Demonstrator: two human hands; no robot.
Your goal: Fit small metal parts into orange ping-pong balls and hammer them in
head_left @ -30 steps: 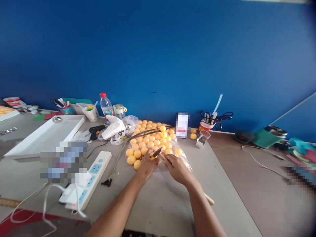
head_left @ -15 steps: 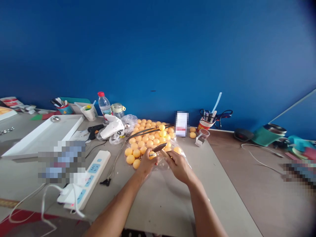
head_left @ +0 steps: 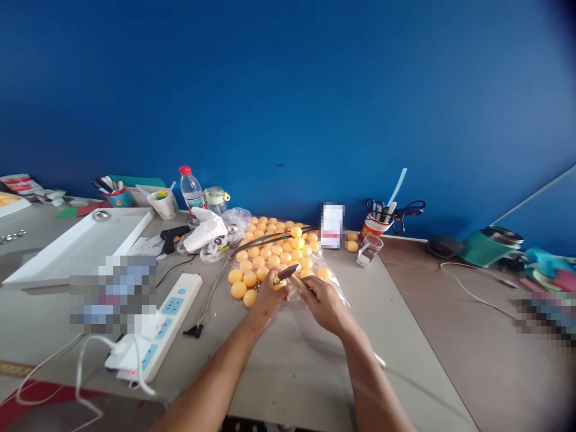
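Left grip (head_left: 269, 294) is closed around an orange ball (head_left: 282, 283), just left of the right grip (head_left: 315, 295), whose hold I can't tell. Beside the ball, a dark pointed piece (head_left: 287, 272) slants away rightward.

Light and Image Quality, Head View

Even, moderate light covers the table (head_left: 288, 372), with faint, soft-edged shadows. The blue wall (head_left: 288, 90) grades from deep tone at upper left to paler at right. The margins are stretched and soft; pixelation obscures the upright phone (head_left: 332, 227).
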